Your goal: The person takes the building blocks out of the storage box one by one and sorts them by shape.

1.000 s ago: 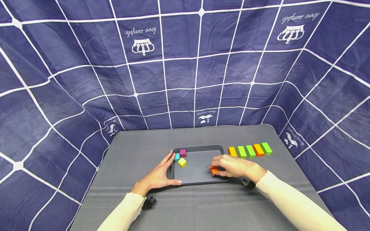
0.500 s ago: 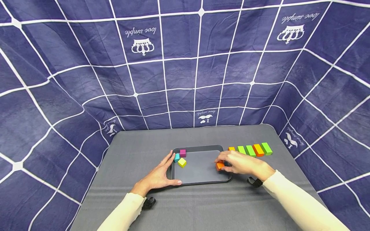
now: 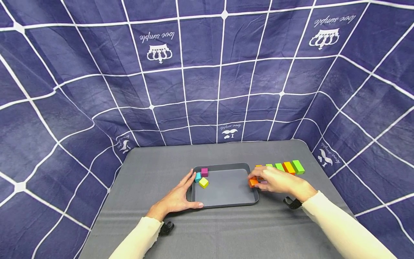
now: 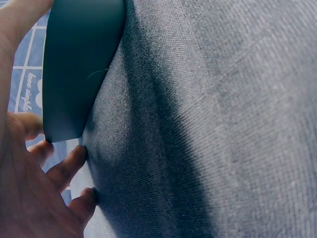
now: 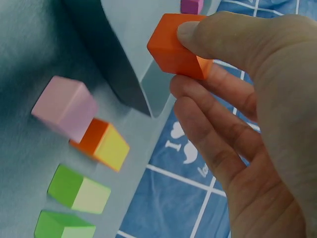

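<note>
A shallow grey tray (image 3: 224,187) lies on the grey table. My left hand (image 3: 174,198) rests at its left side with fingers spread, thumb along the near edge; in the left wrist view the fingers (image 4: 64,168) lie by the dark tray wall (image 4: 81,69). My right hand (image 3: 275,180) pinches an orange block (image 5: 173,44) between thumb and fingers, at the tray's right rim. Left in the tray sit a magenta cube (image 3: 204,172), a cyan cube (image 3: 198,177) and a yellow cube (image 3: 203,182).
Right of the tray, a row holds green blocks (image 3: 298,167) and orange blocks (image 3: 289,168), partly hidden by my right hand. A pink block (image 5: 64,106) stands near the tray's outer wall. A blue checked cloth (image 3: 207,82) hangs behind the table.
My right hand has carried the orange block from the tray's near right part rightward and away from me, to the right rim. My left hand has stayed in place.
</note>
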The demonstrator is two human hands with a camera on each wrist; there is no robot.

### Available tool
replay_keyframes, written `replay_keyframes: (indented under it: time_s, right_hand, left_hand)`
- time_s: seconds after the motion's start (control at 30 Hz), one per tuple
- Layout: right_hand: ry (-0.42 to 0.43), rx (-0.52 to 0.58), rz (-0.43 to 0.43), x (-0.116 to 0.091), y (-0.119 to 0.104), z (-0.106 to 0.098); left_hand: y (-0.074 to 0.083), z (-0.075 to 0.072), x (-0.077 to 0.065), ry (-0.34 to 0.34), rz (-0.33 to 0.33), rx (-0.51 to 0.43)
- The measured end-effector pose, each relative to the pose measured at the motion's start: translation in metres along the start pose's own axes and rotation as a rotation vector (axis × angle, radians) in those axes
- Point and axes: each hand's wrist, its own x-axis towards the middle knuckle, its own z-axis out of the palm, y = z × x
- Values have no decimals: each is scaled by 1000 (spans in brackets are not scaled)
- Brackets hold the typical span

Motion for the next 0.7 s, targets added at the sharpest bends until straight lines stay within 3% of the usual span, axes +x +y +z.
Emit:
replay_keyframes:
  time_s: [0.7]
  right_hand:
    - [110,-50,20,-32,25,-9]
  left_hand:
    - [1,-1,0,-13,1,-13]
